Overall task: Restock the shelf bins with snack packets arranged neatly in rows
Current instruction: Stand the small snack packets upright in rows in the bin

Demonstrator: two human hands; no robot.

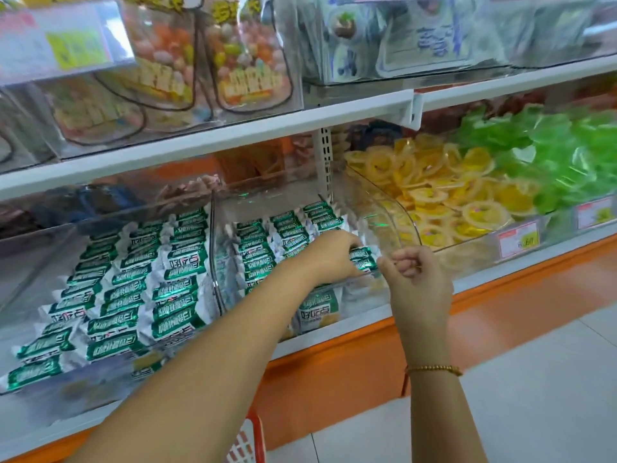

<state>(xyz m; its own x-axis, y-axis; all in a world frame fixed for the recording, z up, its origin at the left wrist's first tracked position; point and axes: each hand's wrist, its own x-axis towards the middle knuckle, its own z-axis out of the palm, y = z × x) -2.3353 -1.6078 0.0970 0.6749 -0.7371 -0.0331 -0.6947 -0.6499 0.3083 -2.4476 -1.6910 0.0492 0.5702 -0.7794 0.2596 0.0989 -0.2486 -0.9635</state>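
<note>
Green-and-white snack packets (260,252) lie in rows inside a clear plastic bin (384,225) at the middle of the lower shelf. My left hand (329,253) reaches into that bin and grips a couple of green packets (362,259) at its right front corner. My right hand (414,279) hovers just right of them at the bin's front wall, fingers curled, thumb touching the packets' end; whether it pinches anything is unclear. A second bin (20,282) to the left holds rows of the same packets (133,285).
Yellow ring sweets (444,192) and green wrapped sweets (564,155) fill the bins to the right. Bags of coloured candy (247,51) stand on the upper shelf. An orange plinth (334,365) runs under the shelf, and a red basket (248,439) sits below by the floor.
</note>
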